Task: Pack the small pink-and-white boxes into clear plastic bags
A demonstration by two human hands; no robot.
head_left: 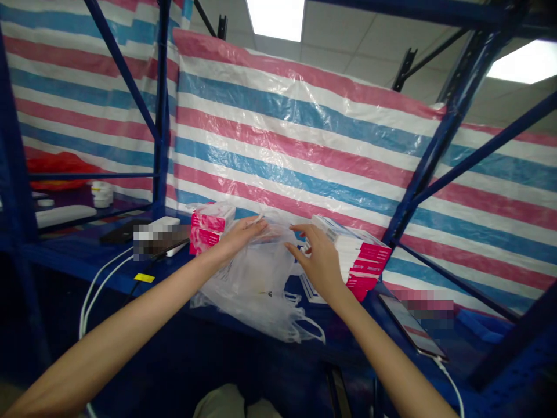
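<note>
A clear plastic bag [261,273] lies crumpled at the middle of the blue shelf, its loop handles hanging towards me. My left hand [246,232] is at the bag's upper left, fingers together on the thin film, which partly hides their tips. To the right of the bag, my right hand [321,255] has its thumb and forefinger apart, with nothing visible between them. Behind that hand stands a row of white and pink boxes [368,264]. A smaller stack of pink boxes [206,229], under clear film, sits left of the bag, beyond my left forearm.
A phone [411,325] with a white cable lies at the right. Dark and white devices [163,238] with cables lie at the left, near a yellow tag [144,278]. Blue rack posts [161,110] flank the shelf. Striped plastic sheeting [278,133] closes off the back.
</note>
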